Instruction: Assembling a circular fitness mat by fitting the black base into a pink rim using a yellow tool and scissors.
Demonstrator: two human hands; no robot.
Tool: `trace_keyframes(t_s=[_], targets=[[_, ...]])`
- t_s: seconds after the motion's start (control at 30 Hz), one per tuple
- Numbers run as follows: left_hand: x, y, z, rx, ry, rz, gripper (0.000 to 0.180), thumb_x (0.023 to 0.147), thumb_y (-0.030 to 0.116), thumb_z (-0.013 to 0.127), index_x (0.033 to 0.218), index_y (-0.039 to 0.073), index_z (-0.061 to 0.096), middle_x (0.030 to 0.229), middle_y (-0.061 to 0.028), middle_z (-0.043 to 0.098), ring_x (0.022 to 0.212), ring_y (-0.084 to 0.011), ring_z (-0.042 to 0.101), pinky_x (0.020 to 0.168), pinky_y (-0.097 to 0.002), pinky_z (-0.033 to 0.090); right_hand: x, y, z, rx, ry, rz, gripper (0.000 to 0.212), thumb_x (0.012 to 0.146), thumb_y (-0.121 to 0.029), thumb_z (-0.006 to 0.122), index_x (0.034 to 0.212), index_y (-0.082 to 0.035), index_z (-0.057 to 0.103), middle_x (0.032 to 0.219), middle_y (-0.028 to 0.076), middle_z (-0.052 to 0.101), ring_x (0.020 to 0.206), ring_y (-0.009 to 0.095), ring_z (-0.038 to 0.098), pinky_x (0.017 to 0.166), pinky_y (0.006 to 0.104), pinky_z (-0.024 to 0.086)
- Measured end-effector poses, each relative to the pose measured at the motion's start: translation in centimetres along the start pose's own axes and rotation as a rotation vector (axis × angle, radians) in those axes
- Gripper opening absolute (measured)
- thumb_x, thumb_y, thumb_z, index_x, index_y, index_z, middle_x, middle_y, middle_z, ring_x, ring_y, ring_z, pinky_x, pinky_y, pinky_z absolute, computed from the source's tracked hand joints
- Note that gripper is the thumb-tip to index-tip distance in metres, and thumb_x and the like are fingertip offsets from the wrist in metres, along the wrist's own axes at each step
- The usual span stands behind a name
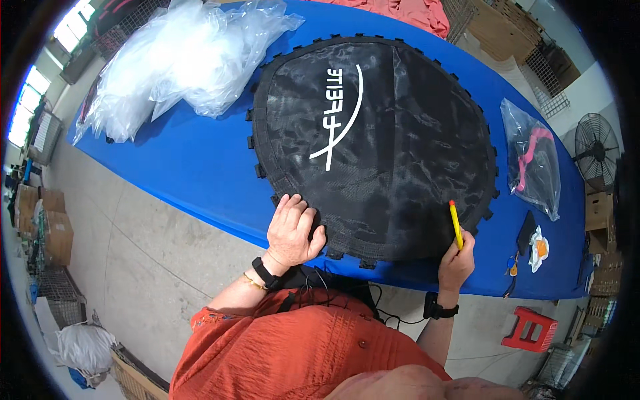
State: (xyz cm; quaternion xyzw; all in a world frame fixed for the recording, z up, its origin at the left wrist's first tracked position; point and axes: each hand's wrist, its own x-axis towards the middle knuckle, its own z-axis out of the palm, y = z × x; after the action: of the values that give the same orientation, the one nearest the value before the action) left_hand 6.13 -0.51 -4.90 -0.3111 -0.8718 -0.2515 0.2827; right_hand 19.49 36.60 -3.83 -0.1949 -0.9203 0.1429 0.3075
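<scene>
A round black trampoline mat [420, 143] with loops along its rim and a white printed mark lies flat on the blue-covered table. At its near left edge, my left hand [291, 230] has its fingers curled on the border, closed on it. Whether the thumb reaches beneath the mat I cannot tell. By the near right edge, my right hand [457, 260] is closed around a slim yellow pen-like stick [456, 225]. Its red tip points away from me, over the mat.
Crumpled clear plastic bags [190, 63] are heaped at the far left of the blue table [193, 177]. On the right lie a clear bag with a pink strip [533, 157], a dark flat item [526, 230], keys [513, 267] and a white wrapper [539, 249]. A red stool [531, 331] stands on the floor.
</scene>
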Motion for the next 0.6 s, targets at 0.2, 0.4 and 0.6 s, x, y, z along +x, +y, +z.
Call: trace_keyframes(t_s=[0.2,0.4,0.6], targets=[[0.05,0.02,-0.1,-0.006,0.006,0.0,0.039,0.082,0.026,0.075,0.111,0.0,0.073,0.116,-0.021,0.069,0.122,-0.0413,0.066,0.116,-0.0561,0.048,-0.13,0.82,0.39,0.028,0.023,-0.026,0.023,0.106,-0.003,0.059,0.128,-0.004,0.065,0.118,0.019,0.076,0.104,0.039,0.076,0.088,0.0402,0.06],[0.05,-0.1,0.14,-0.015,0.009,-0.003,0.04,0.081,0.027,0.075,0.111,0.0,0.073,0.115,-0.0212,0.069,0.122,-0.0413,0.066,0.116,-0.0561,0.048,0.02,0.48,0.18,0.009,0.014,-0.015,0.024,0.106,-0.004,0.058,0.129,-0.003,0.066,0.12,0.019,0.076,0.105,0.038,0.077,0.088,0.04,0.061],[0.06,-0.03,0.12,-0.015,0.011,-0.002,0.039,0.081,0.026,0.076,0.111,0.0,0.073,0.116,-0.021,0.07,0.123,-0.0411,0.066,0.117,-0.0566,0.048,0.06,0.53,0.24,0.027,-0.007,0.02,0.024,0.106,-0.006,0.057,0.128,-0.003,0.066,0.12,0.018,0.076,0.106,0.037,0.076,0.09,0.0401,0.06]])
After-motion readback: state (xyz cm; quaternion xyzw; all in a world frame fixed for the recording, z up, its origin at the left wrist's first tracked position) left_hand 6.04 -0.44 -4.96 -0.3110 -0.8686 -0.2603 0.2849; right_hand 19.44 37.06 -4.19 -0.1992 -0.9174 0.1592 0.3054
